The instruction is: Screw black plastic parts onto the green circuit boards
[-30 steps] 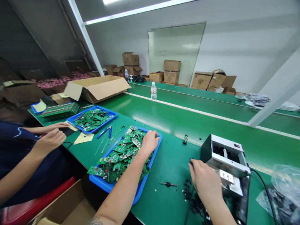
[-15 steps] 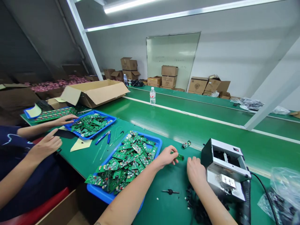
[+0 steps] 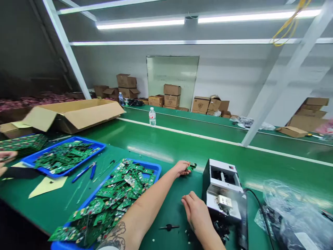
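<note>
- The small green circuit board (image 3: 191, 167) is pinched in the left hand (image 3: 181, 168), whose fingers close on it above the counter (image 3: 177, 187), at about 2 o'clock from the nearer tray.
- The right hand (image 3: 195, 212) is open, fingers loosely curled, low over the counter; whether it touches is hard to tell. It lies just beside the silver-and-black bench machine (image 3: 221, 187), at the machine's 8 o'clock.
- Small black pieces (image 3: 221, 231) lie in a heap at the machine's 6 o'clock, near the right hand.
- A blue tray (image 3: 156, 170) heaped with green circuit boards (image 3: 111, 205) sits at 9 o'clock from the right hand, under the left forearm.
- A small black-handled tool (image 3: 169, 227) lies on the counter between that tray and the right hand.
- A black cable (image 3: 260, 208) and a clear plastic bag (image 3: 291, 215) lie at the machine's 3 o'clock.
- Farther off at 10 o'clock are a second blue tray (image 3: 62, 176) of boards and blue-handled cutters (image 3: 84, 172).
- A co-worker's hand (image 3: 6, 158) enters at the far left edge.
- An open cardboard box (image 3: 70, 116) and a water bottle (image 3: 152, 117) stand at 11 and 12 o'clock.
</note>
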`<state>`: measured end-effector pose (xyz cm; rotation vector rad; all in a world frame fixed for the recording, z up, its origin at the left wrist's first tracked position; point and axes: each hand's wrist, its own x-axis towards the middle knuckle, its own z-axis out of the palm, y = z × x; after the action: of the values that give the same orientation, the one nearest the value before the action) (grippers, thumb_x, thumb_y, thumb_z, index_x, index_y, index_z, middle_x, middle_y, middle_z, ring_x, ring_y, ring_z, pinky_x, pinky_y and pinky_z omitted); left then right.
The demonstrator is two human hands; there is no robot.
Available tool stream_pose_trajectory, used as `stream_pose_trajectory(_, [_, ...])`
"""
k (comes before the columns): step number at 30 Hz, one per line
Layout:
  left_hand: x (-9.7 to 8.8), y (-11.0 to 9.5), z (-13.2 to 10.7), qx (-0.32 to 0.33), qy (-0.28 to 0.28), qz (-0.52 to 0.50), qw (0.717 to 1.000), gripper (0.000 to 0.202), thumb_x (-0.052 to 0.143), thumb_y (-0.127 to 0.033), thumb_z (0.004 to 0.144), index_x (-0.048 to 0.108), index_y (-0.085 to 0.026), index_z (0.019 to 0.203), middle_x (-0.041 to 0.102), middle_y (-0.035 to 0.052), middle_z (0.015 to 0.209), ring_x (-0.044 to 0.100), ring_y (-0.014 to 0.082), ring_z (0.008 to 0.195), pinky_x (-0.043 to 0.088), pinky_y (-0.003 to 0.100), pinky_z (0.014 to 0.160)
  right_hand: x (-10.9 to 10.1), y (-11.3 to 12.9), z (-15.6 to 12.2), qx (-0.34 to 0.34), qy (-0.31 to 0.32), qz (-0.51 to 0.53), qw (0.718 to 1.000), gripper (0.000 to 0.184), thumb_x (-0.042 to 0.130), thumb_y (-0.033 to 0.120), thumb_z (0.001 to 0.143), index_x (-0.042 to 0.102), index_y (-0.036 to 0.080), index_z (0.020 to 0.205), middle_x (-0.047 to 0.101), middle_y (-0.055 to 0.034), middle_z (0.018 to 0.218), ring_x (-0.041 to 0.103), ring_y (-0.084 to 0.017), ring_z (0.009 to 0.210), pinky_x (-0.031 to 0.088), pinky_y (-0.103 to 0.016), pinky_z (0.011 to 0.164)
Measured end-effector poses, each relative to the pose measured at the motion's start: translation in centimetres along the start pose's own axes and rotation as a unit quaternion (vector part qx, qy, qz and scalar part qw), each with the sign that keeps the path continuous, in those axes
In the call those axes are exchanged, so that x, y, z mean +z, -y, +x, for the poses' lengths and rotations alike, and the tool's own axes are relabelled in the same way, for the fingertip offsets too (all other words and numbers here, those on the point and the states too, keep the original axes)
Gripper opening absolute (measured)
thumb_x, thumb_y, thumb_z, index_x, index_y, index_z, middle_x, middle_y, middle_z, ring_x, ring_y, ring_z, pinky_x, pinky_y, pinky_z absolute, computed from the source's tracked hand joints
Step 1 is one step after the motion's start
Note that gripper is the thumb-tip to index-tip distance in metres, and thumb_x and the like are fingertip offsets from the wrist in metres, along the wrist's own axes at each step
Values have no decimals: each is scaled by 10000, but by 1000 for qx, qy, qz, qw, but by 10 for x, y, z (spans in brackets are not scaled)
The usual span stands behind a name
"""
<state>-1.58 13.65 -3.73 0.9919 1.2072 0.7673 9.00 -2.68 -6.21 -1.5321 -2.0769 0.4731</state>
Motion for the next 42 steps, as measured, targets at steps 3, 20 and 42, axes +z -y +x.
stream_pose_trajectory(3, [3, -4, -1, 34, -11, -33, 999, 289, 650, -232, 803, 643, -101, 1061, 649, 129, 1017, 636, 221, 895, 509, 327, 828, -1, -8, -9, 18, 1, 136, 991, 292, 447, 369, 959, 694, 216, 990, 679, -81, 891, 668, -188, 800, 515, -270, 740])
stream_pose_trajectory(20, [-33, 25, -138, 80, 225, 2, 971, 363, 705, -454, 810, 580, -139, 942, 628, 22, 735, 581, 96, 645, 448, 198, 594, -54, -16, -24, 145, -68, 421, 893, 513, 659, 636, 748, 722, 151, 902, 714, -78, 752, 679, -201, 711, 548, -318, 684])
stream_pose_trajectory(42, [-17, 24, -151, 110, 262, 146, 947, 324, 594, -389, 850, 586, -151, 1070, 534, -11, 800, 455, 63, 575, 394, 199, 503, -58, -18, -31, 149, 50, 408, 899, 431, 638, 572, 805, 730, 156, 869, 700, -67, 724, 655, -196, 686, 532, -299, 675])
